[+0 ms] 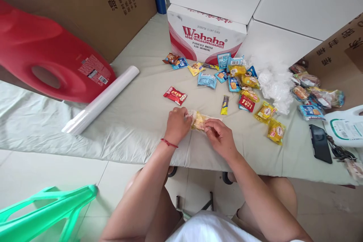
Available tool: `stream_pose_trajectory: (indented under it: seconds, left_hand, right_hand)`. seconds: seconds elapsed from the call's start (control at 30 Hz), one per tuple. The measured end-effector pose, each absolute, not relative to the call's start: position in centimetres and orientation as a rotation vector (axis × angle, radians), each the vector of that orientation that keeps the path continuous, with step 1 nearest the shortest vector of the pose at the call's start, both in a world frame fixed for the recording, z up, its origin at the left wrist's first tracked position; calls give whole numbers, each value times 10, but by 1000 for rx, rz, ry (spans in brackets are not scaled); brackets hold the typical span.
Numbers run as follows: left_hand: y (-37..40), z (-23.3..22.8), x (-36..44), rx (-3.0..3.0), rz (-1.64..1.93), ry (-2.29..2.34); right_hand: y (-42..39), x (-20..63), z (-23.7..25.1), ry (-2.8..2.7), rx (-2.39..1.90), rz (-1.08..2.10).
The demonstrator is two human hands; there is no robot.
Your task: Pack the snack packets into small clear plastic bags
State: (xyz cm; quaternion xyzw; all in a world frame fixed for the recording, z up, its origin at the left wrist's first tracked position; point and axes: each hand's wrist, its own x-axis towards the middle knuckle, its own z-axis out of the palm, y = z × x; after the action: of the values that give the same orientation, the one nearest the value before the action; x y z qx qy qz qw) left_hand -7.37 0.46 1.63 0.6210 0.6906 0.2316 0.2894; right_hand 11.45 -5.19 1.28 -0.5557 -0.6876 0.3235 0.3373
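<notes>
Yellow snack packet (198,120), wrapped in clear film, is pinched at both ends by left hand (177,124) and right hand (220,137) on the desk (136,113) before the "Wahaha" box (205,38).

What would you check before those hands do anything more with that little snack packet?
1. Both hands on the packet: ok. Left hand and right hand grip opposite ends of the yellow snack packet.
2. Packet resting on the cloth-covered table: ok.
3. Packet's clear wrap sealed: cannot tell.
4. Red snack packet apart from the hands: ok.
5. Yellow stick packet apart from the hands: ok.
6. Black phone near the table edge: not ok.
</notes>
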Motion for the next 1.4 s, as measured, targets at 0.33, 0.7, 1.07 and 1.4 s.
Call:
stream_pose_trajectory:
  seconds: [0.33,0.7,1.07,1.4]
  left_hand:
    - [-38,14,-33,1999,832,1747]
    - [-63,-20,-2,2459,761,1608]
    - [-44,-12,6,2530,473,1628]
    - [-14,0,-18,1864,1006,1507]
  right_hand:
    - [-65,111,-1,-2058,-1443,450]
    - [-51,128,10,-1233,-1227,1384]
    - [-51,167,22,-611,-1224,1285]
    - [-65,189,9,-589,-1286,1313]
